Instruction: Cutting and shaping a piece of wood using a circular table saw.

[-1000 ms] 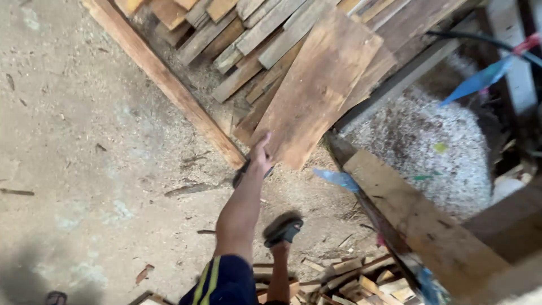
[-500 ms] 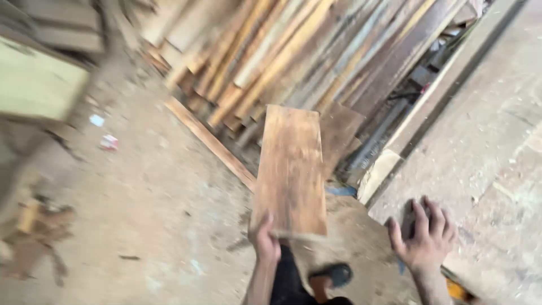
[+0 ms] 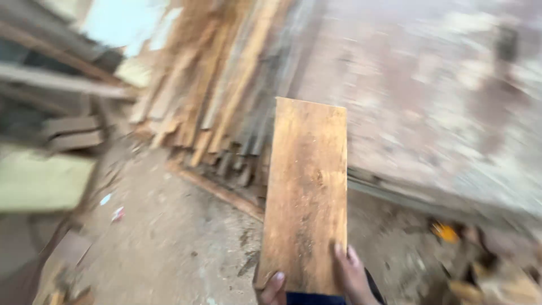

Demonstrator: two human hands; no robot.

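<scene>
We have one head view, looking down and forward, close over our hands, facing the far lumber stack (image 3: pixel 226 85).

You've got the flat rectangular wooden board (image 3: pixel 306 195) dead center; the heap of long wooden planks (image 3: pixel 217 93) sits behind it at 11 o'clock.

Flat rectangular wooden board (image 3: pixel 306 195), orange-brown with dark stains, held lengthwise above the dusty floor, near end gripped

Both hands are bare: the left hand (image 3: pixel 273 289) shows a thumb with a pale nail, the right hand (image 3: pixel 353 275) several fingers. A dark navy garment (image 3: pixel 316 298) sits between them.
</scene>
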